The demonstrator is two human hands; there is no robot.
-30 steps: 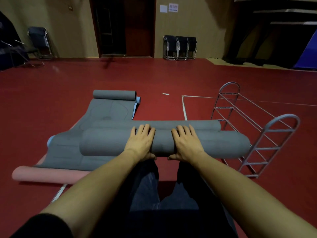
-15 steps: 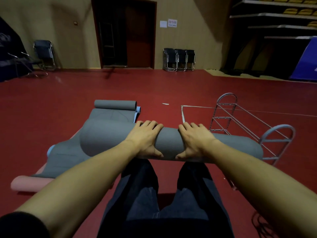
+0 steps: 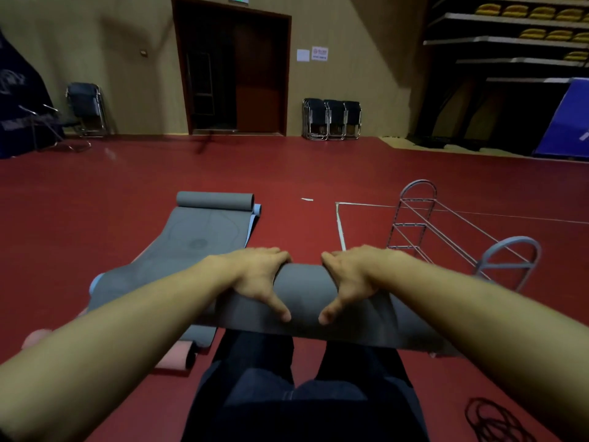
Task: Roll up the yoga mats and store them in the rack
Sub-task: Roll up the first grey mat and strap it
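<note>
The rolled grey mat [image 3: 302,295] is gripped crosswise by the left hand [image 3: 255,275] and right hand [image 3: 353,275], fingers curled over it; the rack [image 3: 459,237] stands to the right, nearer the right hand.

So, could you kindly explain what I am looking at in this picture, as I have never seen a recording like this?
There is no machine here. A camera worn on a person's head looks forward and down, so the two bare arms are the wearer's own. The left hand and right hand both grip a rolled grey yoga mat held above the knees. On the red floor lie another grey mat, partly unrolled, and a pink rolled mat. The wire rack to the right is where the mats go.
</note>
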